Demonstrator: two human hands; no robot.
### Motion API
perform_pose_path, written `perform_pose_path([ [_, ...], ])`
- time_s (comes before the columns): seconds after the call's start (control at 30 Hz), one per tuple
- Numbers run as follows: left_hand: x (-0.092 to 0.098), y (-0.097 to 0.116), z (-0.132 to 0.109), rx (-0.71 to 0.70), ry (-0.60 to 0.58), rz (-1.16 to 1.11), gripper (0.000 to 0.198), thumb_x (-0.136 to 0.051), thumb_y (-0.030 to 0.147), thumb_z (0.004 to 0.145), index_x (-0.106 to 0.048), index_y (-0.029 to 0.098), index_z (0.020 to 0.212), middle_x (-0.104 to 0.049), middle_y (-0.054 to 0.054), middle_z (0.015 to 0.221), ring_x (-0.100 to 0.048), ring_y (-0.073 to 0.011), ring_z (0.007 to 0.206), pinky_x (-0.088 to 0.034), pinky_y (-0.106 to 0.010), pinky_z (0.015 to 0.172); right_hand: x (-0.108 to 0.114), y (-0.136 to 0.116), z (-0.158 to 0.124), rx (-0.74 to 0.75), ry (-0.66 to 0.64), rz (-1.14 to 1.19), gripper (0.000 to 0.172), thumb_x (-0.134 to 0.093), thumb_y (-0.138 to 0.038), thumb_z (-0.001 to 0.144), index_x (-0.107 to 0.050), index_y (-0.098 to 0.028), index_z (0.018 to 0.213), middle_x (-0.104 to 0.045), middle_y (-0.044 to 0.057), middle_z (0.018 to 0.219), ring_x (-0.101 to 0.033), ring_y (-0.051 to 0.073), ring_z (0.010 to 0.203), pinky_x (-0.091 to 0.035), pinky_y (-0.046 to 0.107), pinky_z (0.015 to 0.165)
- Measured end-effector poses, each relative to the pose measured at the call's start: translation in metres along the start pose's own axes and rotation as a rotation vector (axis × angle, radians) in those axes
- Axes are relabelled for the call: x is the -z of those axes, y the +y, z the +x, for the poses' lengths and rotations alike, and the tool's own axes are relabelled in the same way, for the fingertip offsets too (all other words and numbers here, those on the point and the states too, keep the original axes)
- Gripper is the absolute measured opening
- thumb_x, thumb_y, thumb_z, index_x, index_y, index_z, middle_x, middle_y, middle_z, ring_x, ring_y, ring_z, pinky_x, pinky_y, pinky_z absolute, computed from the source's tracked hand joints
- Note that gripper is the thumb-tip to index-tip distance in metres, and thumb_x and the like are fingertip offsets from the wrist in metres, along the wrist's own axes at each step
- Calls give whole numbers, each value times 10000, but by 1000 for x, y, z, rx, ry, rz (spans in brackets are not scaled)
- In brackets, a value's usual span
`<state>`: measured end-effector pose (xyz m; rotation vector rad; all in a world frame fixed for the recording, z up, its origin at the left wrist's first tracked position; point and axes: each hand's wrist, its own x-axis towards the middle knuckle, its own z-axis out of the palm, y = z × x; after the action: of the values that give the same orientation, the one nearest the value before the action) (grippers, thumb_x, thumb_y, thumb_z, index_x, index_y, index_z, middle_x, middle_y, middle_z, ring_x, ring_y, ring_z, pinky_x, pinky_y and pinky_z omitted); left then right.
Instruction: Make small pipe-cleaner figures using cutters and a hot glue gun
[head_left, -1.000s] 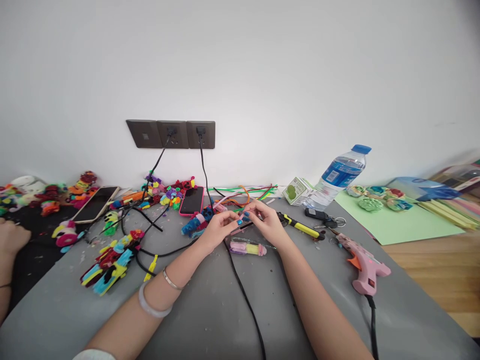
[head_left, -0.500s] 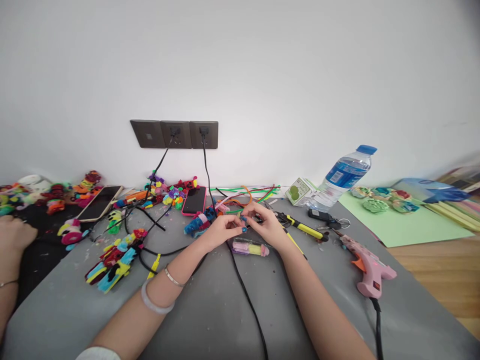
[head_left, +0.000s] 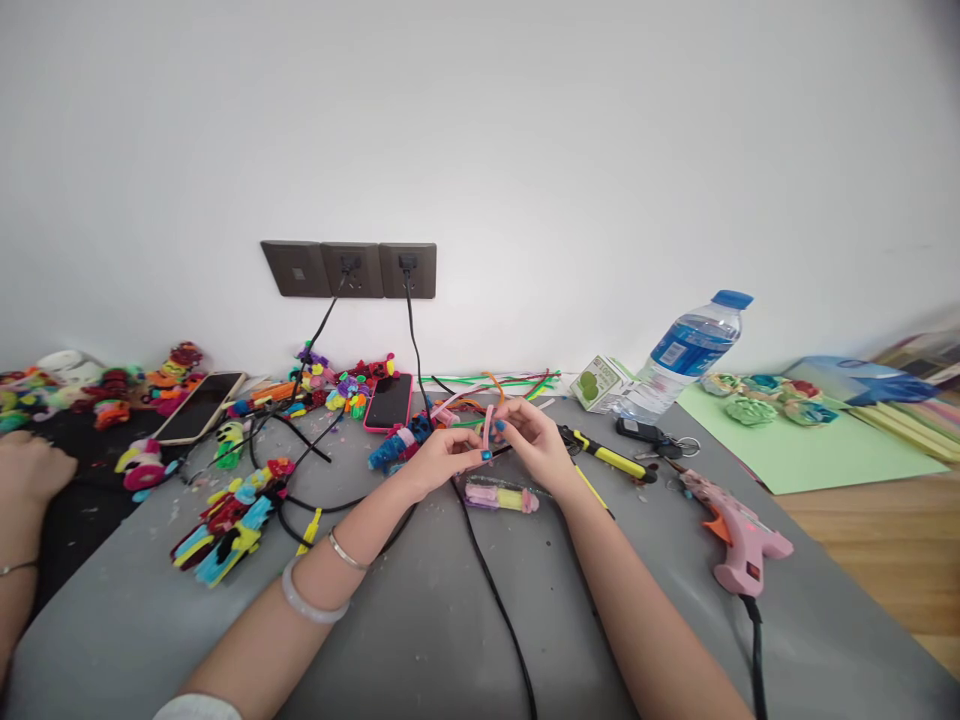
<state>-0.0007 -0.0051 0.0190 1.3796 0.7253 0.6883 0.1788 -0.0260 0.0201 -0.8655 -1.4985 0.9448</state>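
Note:
My left hand (head_left: pixel 441 458) and my right hand (head_left: pixel 534 440) meet above the middle of the grey table (head_left: pixel 420 620). Both pinch a pink pipe cleaner (head_left: pixel 488 428), whose bent end stands up between my fingertips. Just in front of my hands lies a pink and yellow fuzzy roll (head_left: pixel 500 494). A blue fuzzy piece (head_left: pixel 396 445) rests left of my left hand. A black cable (head_left: pixel 491 590) runs under my wrists toward me.
A pink glue gun (head_left: pixel 739 535) lies at right, with a yellow-handled tool (head_left: pixel 607 456), keys (head_left: pixel 652 435), a water bottle (head_left: pixel 679 355) and green paper (head_left: pixel 806 450). Two phones (head_left: pixel 388 400) (head_left: pixel 196 405) and colourful craft pieces (head_left: pixel 225 520) sit left. Another person's hand (head_left: pixel 34 470) rests far left.
The pink pipe cleaner's end has been bent up and now stands between my fingertips. My hands stayed in place. The view shifted slightly.

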Motion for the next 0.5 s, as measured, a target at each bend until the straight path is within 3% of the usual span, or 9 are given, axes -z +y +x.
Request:
perform_pose_path([
  [0.2, 2, -3, 1, 5, -5, 3, 276, -742, 370, 664, -618, 128, 714, -518, 22, 659, -425, -83, 601, -306, -223, 565, 0, -2, 1, -23, 31, 21, 314, -653, -421, 856, -594, -237, 1103, -622, 36, 894, -616, 180, 843, -505, 322, 794],
  [0.37, -1, -1, 0, -3, 30, -11, 274, -752, 354, 642, -599, 131, 681, -510, 28, 652, -419, -74, 582, -306, -213, 548, -3, -2, 2, -63, -18, 54, 234, -668, -439, 838, -596, -216, 836, -607, 18, 800, -605, 160, 710, -488, 297, 674],
  [0.5, -1, -5, 2, -23, 133, -47, 310, -746, 402, 660, -596, 134, 705, -500, 33, 629, -414, -63, 523, -295, -209, 508, -1, -1, 2, -101, 26, 54, 253, -680, -451, 822, -583, -218, 815, -619, 13, 753, -593, 159, 684, -463, 283, 631],
])
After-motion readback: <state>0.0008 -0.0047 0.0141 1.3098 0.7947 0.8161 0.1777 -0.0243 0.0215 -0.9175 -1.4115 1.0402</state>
